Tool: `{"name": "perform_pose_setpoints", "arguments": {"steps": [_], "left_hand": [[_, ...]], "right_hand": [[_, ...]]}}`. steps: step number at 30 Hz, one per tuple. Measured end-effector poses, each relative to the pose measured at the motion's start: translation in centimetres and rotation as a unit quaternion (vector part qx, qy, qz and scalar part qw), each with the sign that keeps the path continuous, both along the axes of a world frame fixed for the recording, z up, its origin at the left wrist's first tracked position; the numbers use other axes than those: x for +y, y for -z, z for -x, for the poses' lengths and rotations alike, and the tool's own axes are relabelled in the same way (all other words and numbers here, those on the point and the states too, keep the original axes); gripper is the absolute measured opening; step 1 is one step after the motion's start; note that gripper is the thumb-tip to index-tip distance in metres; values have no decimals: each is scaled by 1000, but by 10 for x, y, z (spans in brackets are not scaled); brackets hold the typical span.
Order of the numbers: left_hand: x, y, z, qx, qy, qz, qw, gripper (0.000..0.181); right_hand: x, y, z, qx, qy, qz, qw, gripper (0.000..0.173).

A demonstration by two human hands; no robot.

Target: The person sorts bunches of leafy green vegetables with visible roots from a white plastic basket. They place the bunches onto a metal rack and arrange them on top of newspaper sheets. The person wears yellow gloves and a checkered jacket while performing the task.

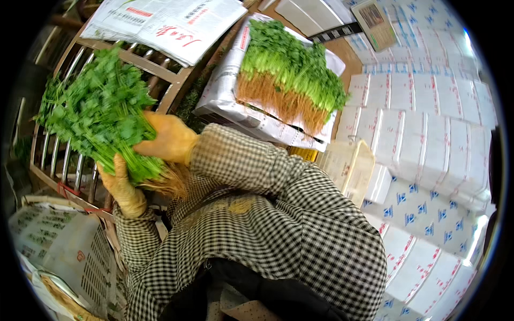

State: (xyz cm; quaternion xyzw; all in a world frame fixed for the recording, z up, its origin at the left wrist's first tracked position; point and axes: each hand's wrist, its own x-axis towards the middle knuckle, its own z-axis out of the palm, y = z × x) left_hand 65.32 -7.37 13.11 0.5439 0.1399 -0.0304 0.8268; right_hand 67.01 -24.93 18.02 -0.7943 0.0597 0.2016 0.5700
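A large leafy bunch of cilantro-like greens (104, 108) hangs over a metal-barred rack (74, 148), its brown roots pointing towards my body. My left hand (120, 182), in a yellowish glove, grips the stems from below. From the other side my right hand (166, 134), gloved alike, closes around the stems higher up; its fingertips are partly hidden by them. Beyond my right forearm, more rooted greens (289, 68) lie in a row on newspaper (225, 92) over a box, leaves facing away from me and roots nearer.
Folded newspapers (164, 28) rest on the rack's far end. Stacked white boxes (421, 96) line the right side. A cream plastic crate (345, 168) stands beside the newspaper-covered box. At lower left sits a pale printed container or sack (60, 236).
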Motion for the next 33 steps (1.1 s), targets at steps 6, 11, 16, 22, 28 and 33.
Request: {"name": "perform_pose_setpoints", "arguments": {"steps": [6, 11, 16, 22, 28, 33], "left_hand": [[-141, -3, 40, -29, 222, -27, 974, 46], [-317, -25, 103, -57, 469, 72, 878, 51], [-507, 5, 187, -6, 613, 79, 786, 70], [-653, 27, 244, 94, 660, 17, 745, 85], [-694, 106, 207, 131, 545, -90, 823, 78], [-668, 118, 162, 47, 513, -172, 839, 72]], "right_hand": [[-132, -11, 110, 4, 227, -2, 974, 60], [-253, -15, 241, 76, 526, 57, 845, 62], [-392, 37, 367, -51, 671, 46, 739, 51], [-518, 76, 424, -72, 729, -44, 679, 45], [-580, 164, 355, 128, 640, 87, 753, 55], [-563, 160, 307, 83, 573, 3, 815, 51]]}}
